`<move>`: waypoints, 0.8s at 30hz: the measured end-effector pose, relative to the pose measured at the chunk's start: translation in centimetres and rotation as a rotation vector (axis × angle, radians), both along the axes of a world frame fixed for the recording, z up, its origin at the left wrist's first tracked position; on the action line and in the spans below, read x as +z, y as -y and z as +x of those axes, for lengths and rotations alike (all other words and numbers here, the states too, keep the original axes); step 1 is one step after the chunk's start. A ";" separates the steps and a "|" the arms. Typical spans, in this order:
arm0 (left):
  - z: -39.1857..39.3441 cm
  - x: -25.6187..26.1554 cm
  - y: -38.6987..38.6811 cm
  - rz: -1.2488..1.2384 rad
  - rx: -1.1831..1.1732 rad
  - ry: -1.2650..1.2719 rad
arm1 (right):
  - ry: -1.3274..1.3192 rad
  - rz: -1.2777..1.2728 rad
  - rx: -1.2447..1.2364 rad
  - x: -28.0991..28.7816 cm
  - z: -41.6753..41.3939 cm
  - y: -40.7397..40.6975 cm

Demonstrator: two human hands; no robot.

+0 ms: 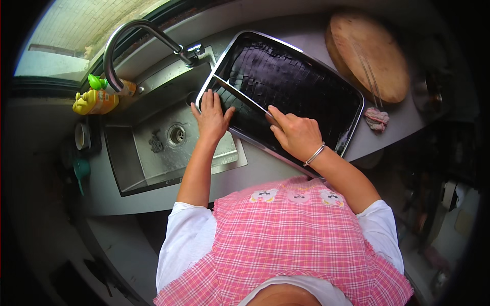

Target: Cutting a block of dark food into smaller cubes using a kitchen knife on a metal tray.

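A large metal tray point(363, 102) lies at a slant on the counter, its left corner reaching over the sink's edge. Glossy black jelly-like slab point(291, 80) fills it, with many crossing cut lines on the far part. My right hand point(300, 134) grips a long-bladed knife point(241, 93), index finger along its back. The blade runs diagonally across the slab, its tip near the tray's far-left rim. My left hand point(212, 116) lies flat, fingers a little spread, over the tray's left end beside the blade, holding nothing.
Left of the tray is a steel sink point(160, 168) with a drain point(177, 134) and a scouring pad point(155, 142). A curved faucet point(111, 49) arches above it, near yellow bottles point(99, 102). A round wooden chopping board point(367, 53), metal chopsticks point(368, 74) and a crumpled cloth point(376, 119) lie right.
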State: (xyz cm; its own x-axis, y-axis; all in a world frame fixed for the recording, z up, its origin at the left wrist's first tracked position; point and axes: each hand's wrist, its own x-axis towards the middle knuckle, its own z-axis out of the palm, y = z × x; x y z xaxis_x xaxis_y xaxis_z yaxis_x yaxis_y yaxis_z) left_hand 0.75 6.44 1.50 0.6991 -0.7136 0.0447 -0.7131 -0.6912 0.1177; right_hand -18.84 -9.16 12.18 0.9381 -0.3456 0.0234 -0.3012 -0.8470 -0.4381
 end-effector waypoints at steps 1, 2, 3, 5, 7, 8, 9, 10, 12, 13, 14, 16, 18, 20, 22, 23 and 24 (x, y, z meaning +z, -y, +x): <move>0.1 -0.1 0.0 -0.009 -0.024 0.006 | -0.003 0.002 -0.001 -0.2 0.5 -0.1; 0.1 -0.2 0.1 -0.014 -0.030 -0.009 | 0.001 -0.008 0.004 -0.5 0.9 -0.2; 0.0 -0.2 0.1 -0.010 -0.030 -0.015 | 0.002 -0.016 0.010 -0.7 1.3 -0.4; 0.1 -0.2 0.0 0.002 -0.016 -0.030 | 0.005 -0.027 0.015 -1.1 1.8 -0.6; 0.2 -0.2 0.0 -0.012 -0.020 -0.040 | 0.005 -0.036 0.022 -1.4 2.0 -0.8; 0.1 -0.3 -0.1 -0.031 -0.026 -0.041 | 0.007 -0.042 0.023 -1.3 2.2 -0.8; 0.2 -0.4 -0.1 -0.027 -0.026 -0.045 | 0.012 -0.048 0.024 -1.4 2.3 -0.9; 0.2 -0.4 -0.1 -0.030 -0.027 -0.045 | 0.009 -0.045 0.024 -1.5 2.5 -0.9; 0.3 -0.5 -0.2 -0.030 -0.030 -0.046 | 0.012 -0.049 0.038 -1.7 2.6 -1.0; 0.3 -0.5 -0.2 -0.021 -0.028 -0.045 | 0.012 -0.046 0.038 -1.8 2.7 -1.1; 0.3 -0.5 -0.2 -0.013 -0.026 -0.044 | 0.020 -0.049 0.039 -1.9 2.7 -1.2; 0.2 -0.5 -0.1 -0.006 -0.029 -0.046 | 0.025 -0.051 0.034 -2.0 2.7 -1.2; 0.2 -0.6 -0.1 0.003 -0.029 -0.046 | 0.005 -0.071 0.032 -2.0 2.7 -1.2; 0.1 -0.6 -0.2 -0.006 -0.027 -0.019 | 0.008 -0.069 0.030 -1.9 2.7 -1.0; 0.1 -0.6 -0.1 -0.009 -0.028 -0.024 | 0.010 -0.067 0.028 -2.0 2.8 -1.0; 0.1 -0.6 -0.2 -0.015 -0.026 -0.030 | 0.020 -0.062 0.032 -2.1 2.8 -1.0; 0.1 -0.5 -0.1 -0.012 -0.028 -0.031 | 0.029 -0.057 0.037 -2.1 2.8 -0.9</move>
